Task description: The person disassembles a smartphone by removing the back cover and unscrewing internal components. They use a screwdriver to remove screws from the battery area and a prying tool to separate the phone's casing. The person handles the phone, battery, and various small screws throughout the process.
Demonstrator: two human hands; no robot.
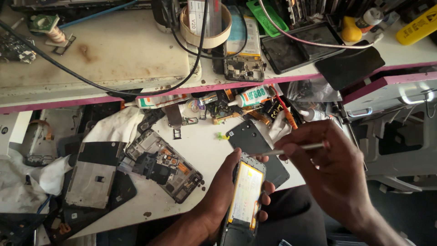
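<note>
At six o'clock, nearest me, my left hand (218,200) is wrapped around an opened black smartphone with its yellow-labelled battery exposed (246,196), fingers clamped along both long edges. I judge it light but fragile with the back off, so the stiff frame edges are the place to hold it, never the battery, which looks soft enough to dent. At four o'clock my right hand (332,175) is pinched shut on a thin silver metal pry tool (291,149), its tip resting at the phone's top edge; smooth and slim, it could easily slip.

Just beyond, at twelve o'clock, a flat black back cover (248,136) lies on the white tabletop (200,146). At nine o'clock lies a gutted grey phone frame with bare circuitry (164,166). Farther off, a white glue tube (252,96) lies below the pink-edged shelf (114,50).
</note>
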